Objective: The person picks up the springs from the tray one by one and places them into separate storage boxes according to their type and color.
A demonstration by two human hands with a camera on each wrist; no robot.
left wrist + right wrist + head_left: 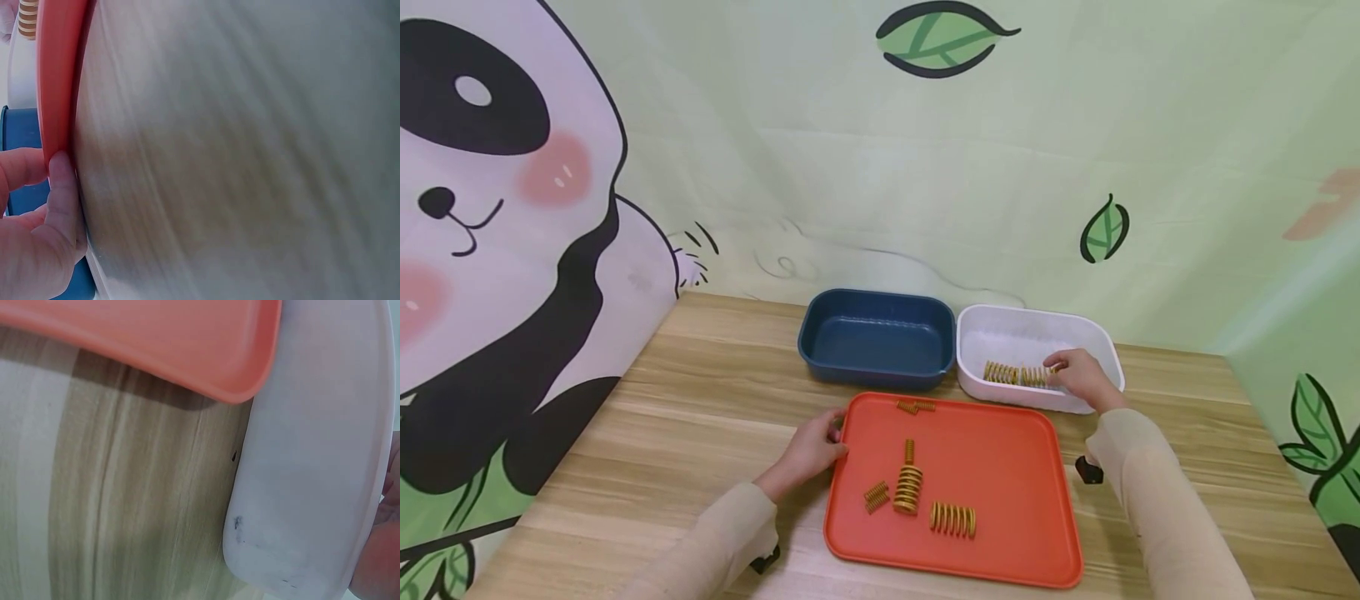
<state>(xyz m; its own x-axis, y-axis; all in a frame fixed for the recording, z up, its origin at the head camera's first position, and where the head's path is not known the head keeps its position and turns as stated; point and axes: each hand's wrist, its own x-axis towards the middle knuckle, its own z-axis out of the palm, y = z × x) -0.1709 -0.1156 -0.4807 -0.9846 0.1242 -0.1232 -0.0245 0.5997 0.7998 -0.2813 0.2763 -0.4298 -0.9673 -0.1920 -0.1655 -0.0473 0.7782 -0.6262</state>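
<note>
My left hand [811, 450] holds the left rim of an orange-red tray [1000, 467], thumb and fingers on either side of the edge; the left wrist view shows these fingers [61, 187] close up. On the tray lie a large gold coil spring [952, 519], another large spring [907, 490] with a thin one [910, 452] at its end, and small springs [876, 496]. Inside the white bin [1000, 329], my right hand [1081, 377] has its thumb and fingertips bent around the end of a gold spring [1052, 372], partly hidden by the fingers. More large springs [1002, 372] lie beside it.
A dark blue bin [880, 333] stands left of the white one, behind the tray. Two small springs [916, 407] lie by the tray's far edge. A printed cloth wall [820, 167] rises behind the wooden table [715, 400].
</note>
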